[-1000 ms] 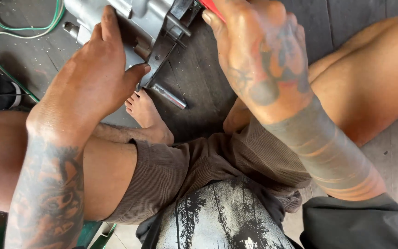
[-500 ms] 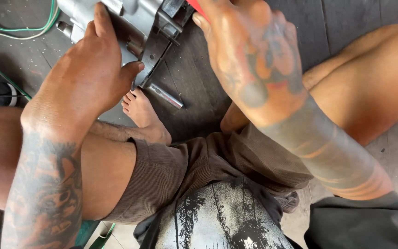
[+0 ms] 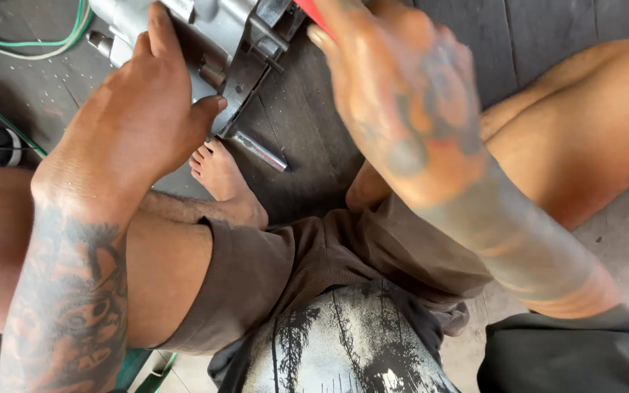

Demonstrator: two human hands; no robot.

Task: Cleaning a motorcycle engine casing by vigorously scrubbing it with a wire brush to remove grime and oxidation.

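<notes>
Metal part (image 3: 205, 36) on the floor, between your knees.
Your left hand (image 3: 140, 116) lies clamped on its grey body; your right hand (image 3: 402, 94) grips a red tool (image 3: 313, 16) above its black bracket (image 3: 252, 69). A steel pin (image 3: 260, 151) lies beside your foot (image 3: 223, 178).

Soft daylight is falling evenly from above — shadows are lying faint. The right hand (image 3: 409, 109), close to the lens, is showing blurred; the left hand (image 3: 136, 120) is staying sharper — no harsh glare.
</notes>
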